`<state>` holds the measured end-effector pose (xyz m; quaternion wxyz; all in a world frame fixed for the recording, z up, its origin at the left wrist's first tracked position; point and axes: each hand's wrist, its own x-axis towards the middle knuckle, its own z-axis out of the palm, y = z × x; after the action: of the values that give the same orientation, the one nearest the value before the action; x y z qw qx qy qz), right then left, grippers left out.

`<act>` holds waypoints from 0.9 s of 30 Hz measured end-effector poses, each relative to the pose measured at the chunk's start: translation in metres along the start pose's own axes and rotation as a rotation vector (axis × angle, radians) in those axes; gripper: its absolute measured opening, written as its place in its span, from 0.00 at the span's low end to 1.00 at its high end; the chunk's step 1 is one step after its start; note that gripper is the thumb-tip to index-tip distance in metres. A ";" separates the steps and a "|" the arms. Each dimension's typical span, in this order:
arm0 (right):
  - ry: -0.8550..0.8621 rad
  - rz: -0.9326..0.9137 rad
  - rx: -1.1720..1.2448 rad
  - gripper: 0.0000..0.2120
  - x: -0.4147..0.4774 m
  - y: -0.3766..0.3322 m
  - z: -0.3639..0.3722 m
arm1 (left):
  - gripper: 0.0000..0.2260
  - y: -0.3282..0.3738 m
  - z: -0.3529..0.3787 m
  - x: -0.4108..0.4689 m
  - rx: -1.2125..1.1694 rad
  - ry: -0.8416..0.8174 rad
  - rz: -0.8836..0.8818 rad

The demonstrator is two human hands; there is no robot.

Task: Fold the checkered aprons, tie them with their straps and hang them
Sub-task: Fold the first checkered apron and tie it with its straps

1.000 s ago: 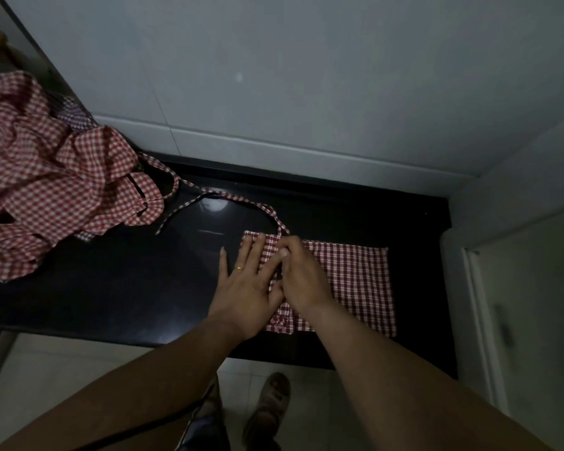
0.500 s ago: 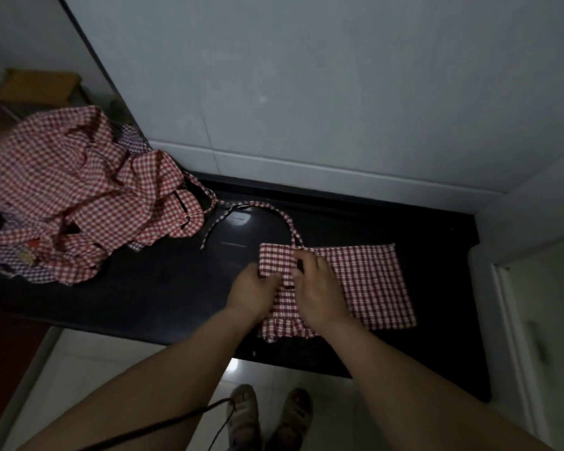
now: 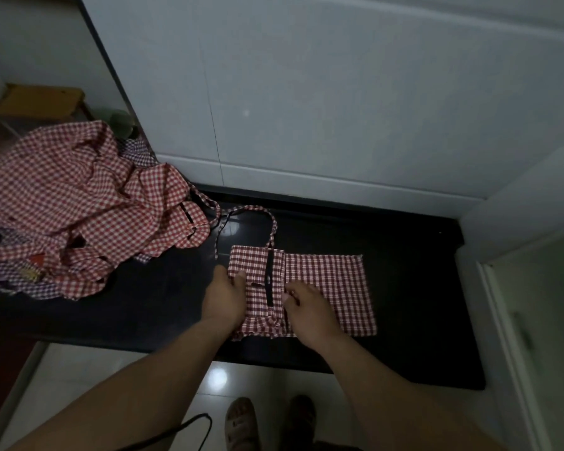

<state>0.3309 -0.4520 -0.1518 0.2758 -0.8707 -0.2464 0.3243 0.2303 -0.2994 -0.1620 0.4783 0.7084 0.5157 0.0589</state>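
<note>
Black counter [image 3: 420, 288] | my left hand [image 3: 223, 299] pinched apron [image 3: 332, 281] at its 9 o'clock edge; right hand [image 3: 310, 312] curled on centre fold, grasp unclear | I wanted edges square, crease tight

A folded apron [image 3: 326, 288], red-and-white checkered, lies flat as a rectangle near the front edge of the black table [image 3: 420, 288]. Its left part is turned over as a narrower flap, with a ruffled hem at the front. Its strap [image 3: 258, 208] loops from the back edge toward the heap of unfolded checkered aprons [image 3: 79, 209] at the table's left end.
</note>
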 end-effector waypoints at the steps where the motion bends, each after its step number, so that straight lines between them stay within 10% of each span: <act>1: -0.014 0.015 0.000 0.15 0.000 -0.002 0.001 | 0.11 -0.002 0.000 0.000 0.008 0.006 -0.003; 8: -0.027 -0.071 0.036 0.06 0.012 -0.012 0.004 | 0.11 0.009 -0.008 -0.006 0.014 0.027 0.066; 14: -0.213 0.266 0.603 0.15 0.013 -0.013 -0.031 | 0.12 0.038 -0.004 -0.040 -0.208 -0.179 0.268; 18: -0.270 0.389 1.021 0.24 0.007 -0.012 -0.056 | 0.19 0.025 0.035 -0.056 0.066 -0.195 0.512; 27: 0.006 0.335 0.646 0.25 0.004 0.029 -0.043 | 0.25 0.010 0.084 -0.060 0.377 -0.153 0.539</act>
<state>0.3713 -0.4838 -0.1446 0.4802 -0.7681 0.0158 0.4233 0.2577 -0.3986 -0.1745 0.3436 0.8975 0.2744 0.0335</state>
